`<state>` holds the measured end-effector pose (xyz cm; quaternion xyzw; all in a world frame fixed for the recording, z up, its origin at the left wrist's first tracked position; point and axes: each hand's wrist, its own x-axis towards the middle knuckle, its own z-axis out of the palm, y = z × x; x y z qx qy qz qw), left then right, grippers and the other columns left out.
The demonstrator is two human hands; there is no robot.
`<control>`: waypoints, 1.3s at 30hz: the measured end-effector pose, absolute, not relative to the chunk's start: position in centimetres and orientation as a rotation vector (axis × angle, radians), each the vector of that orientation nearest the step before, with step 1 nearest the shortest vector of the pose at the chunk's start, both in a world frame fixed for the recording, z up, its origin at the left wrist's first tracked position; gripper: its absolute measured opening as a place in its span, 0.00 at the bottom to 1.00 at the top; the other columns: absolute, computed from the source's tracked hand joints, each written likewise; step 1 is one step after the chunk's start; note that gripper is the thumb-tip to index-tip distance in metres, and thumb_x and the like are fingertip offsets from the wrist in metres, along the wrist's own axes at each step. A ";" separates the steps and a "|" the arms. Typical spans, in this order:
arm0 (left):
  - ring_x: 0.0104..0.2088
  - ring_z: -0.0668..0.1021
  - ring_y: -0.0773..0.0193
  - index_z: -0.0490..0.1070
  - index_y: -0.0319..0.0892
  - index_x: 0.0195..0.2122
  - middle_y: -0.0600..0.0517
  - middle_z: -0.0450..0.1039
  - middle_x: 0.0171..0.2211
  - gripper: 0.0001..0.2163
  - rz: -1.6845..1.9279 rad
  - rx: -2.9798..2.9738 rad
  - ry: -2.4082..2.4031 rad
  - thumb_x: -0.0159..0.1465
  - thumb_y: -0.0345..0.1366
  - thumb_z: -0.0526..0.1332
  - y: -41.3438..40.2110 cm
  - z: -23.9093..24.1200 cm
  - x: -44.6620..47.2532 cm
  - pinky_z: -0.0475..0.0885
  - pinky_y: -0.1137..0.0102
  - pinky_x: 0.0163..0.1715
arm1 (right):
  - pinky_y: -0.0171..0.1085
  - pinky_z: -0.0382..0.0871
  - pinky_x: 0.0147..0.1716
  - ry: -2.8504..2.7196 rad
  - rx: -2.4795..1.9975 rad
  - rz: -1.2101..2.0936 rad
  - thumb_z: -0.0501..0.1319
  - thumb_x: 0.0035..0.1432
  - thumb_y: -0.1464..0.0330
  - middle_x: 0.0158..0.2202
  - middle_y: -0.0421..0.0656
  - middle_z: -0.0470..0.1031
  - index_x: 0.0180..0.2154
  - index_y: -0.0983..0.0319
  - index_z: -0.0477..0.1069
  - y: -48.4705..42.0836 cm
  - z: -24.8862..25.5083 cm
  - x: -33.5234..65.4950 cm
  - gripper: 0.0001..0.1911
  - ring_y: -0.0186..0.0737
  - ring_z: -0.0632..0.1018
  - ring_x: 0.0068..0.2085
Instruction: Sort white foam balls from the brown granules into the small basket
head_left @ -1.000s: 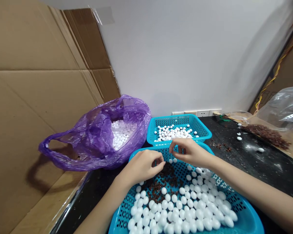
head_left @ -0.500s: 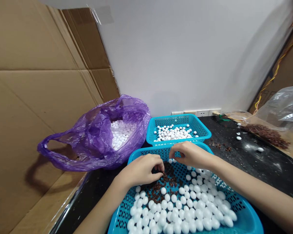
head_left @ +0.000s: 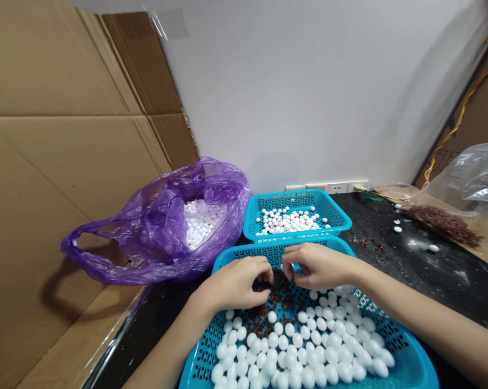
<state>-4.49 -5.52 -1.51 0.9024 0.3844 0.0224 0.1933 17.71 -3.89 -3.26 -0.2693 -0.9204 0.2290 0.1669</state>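
Both hands are inside the front blue plastic basket (head_left: pixel 414 354), which holds many small white egg-shaped balls (head_left: pixel 333 340). My left hand (head_left: pixel 241 283) curls over dark brown bits (head_left: pixel 282 297) lying on the basket floor. Its thumb and fingers are bent together, and whatever they hold is hidden. Facing it from the right, my right hand (head_left: pixel 319 265) has its fingers drawn in towards the thumb, just above the far part of the brown bits. I cannot make out what lies between those fingertips. A white ball shows partly behind them.
Behind stands a second blue basket (head_left: pixel 341 219) with white balls in it. An open purple plastic bag (head_left: pixel 154 227) of white balls lies left, beside cardboard (head_left: pixel 65 162). On the black tabletop (head_left: pixel 406 265) at right are loose balls, brown crumbs and a brown heap (head_left: pixel 442 221) near clear plastic.
My right hand has moved slightly down and nearer the brown bits, its fingers drawn in. My left hand stays in almost the same spot.
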 end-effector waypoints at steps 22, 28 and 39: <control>0.36 0.73 0.63 0.70 0.43 0.33 0.54 0.70 0.35 0.08 -0.004 2.512 1.069 0.50 0.31 0.58 -5.8 -1.1 -4.3 0.65 0.73 0.33 | 0.29 0.57 0.21 -2.834 -0.696 1.119 0.67 0.43 0.79 0.25 0.34 0.67 0.26 0.61 0.66 -4.2 -2.9 17.9 0.13 0.32 0.67 0.25; 0.35 0.73 0.64 0.69 0.43 0.32 0.54 0.69 0.34 0.09 -0.002 2.516 1.078 0.50 0.28 0.54 -5.9 -1.0 -4.3 0.66 0.72 0.34 | 0.29 0.58 0.24 -2.690 -0.659 1.148 0.63 0.43 0.82 0.25 0.34 0.66 0.27 0.62 0.64 -4.3 -2.6 17.8 0.12 0.32 0.68 0.26; 0.34 0.72 0.65 0.70 0.42 0.30 0.54 0.69 0.32 0.06 0.021 2.526 1.057 0.52 0.29 0.56 -5.5 -1.3 -4.4 0.65 0.73 0.32 | 0.29 0.58 0.24 -2.688 -0.684 1.150 0.61 0.44 0.81 0.26 0.35 0.66 0.28 0.62 0.65 -4.1 -2.6 17.8 0.11 0.33 0.68 0.27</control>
